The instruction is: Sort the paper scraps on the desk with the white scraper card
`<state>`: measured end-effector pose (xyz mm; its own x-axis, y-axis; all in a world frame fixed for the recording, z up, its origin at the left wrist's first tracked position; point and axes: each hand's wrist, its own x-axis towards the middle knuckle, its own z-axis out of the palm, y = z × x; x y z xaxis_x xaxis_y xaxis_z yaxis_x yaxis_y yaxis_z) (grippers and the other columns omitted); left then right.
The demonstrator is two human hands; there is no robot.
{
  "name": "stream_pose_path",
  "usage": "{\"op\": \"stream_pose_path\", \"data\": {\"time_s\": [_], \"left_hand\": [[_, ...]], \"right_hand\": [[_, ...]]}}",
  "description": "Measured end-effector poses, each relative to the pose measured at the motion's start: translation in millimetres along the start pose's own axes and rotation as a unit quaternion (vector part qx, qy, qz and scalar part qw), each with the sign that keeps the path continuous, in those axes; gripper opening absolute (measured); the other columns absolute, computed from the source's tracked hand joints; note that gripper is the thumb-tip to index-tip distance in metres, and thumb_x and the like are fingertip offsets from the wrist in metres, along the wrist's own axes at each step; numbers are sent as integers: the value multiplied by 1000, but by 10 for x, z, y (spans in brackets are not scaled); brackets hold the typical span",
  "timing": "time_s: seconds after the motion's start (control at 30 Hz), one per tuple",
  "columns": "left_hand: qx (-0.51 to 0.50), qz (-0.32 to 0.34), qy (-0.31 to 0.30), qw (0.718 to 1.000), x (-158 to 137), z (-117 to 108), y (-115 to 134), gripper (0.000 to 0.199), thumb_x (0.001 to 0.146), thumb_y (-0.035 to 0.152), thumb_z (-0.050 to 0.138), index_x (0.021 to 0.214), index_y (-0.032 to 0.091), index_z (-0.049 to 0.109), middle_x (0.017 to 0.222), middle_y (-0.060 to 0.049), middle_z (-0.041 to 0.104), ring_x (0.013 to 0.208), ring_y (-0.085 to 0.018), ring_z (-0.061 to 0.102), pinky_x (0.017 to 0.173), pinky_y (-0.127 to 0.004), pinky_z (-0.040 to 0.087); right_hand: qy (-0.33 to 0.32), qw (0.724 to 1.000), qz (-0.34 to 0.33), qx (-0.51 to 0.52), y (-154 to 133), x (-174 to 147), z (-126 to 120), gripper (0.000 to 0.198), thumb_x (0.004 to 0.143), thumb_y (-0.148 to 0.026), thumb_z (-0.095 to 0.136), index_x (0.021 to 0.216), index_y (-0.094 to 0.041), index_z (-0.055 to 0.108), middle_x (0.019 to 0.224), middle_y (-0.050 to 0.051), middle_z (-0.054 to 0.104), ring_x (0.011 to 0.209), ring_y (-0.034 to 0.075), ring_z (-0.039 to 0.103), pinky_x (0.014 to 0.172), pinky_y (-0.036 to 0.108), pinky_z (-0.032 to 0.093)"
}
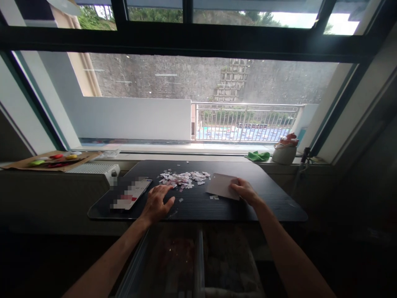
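A loose heap of small white paper scraps [182,179] lies on the dark table [238,167], a few pieces scattered around it. My right hand [244,190] grips the edge of a flat, pale rectangular card or sheet [221,186], whose exact kind I cannot tell. Two or so scraps [214,197] lie at the card's lower edge. My left hand [158,203] is at the near left side of the heap, fingers stretched and apart, holding nothing. Left of it a phone [133,193] with a lit, partly blurred screen rests on the table.
On the sill at the right are a green cloth [258,156] and a pale pot-like container [284,153]. A cardboard sheet [18,162] with colourful items covers part of the radiator [93,168] at left. Below the table's front edge stand clear-lidded bins [200,256].
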<state>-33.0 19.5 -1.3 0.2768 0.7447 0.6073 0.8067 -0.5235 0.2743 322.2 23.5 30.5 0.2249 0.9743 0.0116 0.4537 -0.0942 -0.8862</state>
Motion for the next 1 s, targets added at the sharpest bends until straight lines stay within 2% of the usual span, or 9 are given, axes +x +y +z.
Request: {"op": "stream_pose_path", "data": {"time_s": [0.17,0.23,0.37,0.43,0.6,0.73,0.9,1.0], "left_hand": [[-5,0,1,1000,6,3,-12,37,83,39,46,111,21,61,111,-8,68,110,-28,59,102,-48,40],[-7,0,3,1000,6,8,-18,37,83,40,46,111,21,61,110,-8,69,110,-28,59,101,-47,41],[-7,1,5,1000,4,19,-31,37,82,40,47,111,22,62,112,-7,68,111,-28,58,101,-46,41],[-7,1,6,1000,3,24,-35,36,82,39,47,111,22,62,112,-7,68,111,-28,58,101,-46,41],[-8,1,7,1000,7,28,-42,36,82,39,47,111,22,62,112,-7,69,109,-28,59,101,-47,41],[-14,-2,7,1000,10,22,-38,36,82,39,47,111,23,62,112,-7,69,110,-28,59,102,-47,41],[-24,-11,1,1000,16,11,-16,37,82,40,47,110,21,62,114,-8,69,110,-28,59,100,-48,41],[-25,-20,4,999,14,12,0,36,81,37,48,110,21,63,112,-8,69,110,-29,59,101,-48,40]], "right_hand": [[-88,996,7,9,-35,-53,34,32,92,-34,59,119,-17,59,119,8,62,99,21,63,82,42,55],[-109,994,10,20,-18,-115,-4,26,91,-31,61,110,-15,62,109,6,65,91,19,65,78,38,55],[-132,989,11,63,28,-282,-120,9,74,-17,71,81,-13,67,76,1,70,70,15,64,67,27,51],[-140,986,11,88,42,-372,-168,11,67,-17,73,76,-14,68,71,0,72,67,15,64,65,26,50],[-145,980,12,133,42,-532,-210,20,57,-25,75,75,-15,70,72,1,74,66,16,65,64,28,50],[-136,980,12,144,19,-604,-245,23,55,-26,75,75,-15,71,72,1,74,66,16,65,62,27,49],[-117,983,6,141,-31,-664,-366,25,52,-26,75,73,-14,70,71,2,73,64,16,63,60,26,49],[-86,987,-12,137,-61,-636,-344,25,52,-27,74,73,-15,68,69,1,71,63,16,62,58,27,48]]}}
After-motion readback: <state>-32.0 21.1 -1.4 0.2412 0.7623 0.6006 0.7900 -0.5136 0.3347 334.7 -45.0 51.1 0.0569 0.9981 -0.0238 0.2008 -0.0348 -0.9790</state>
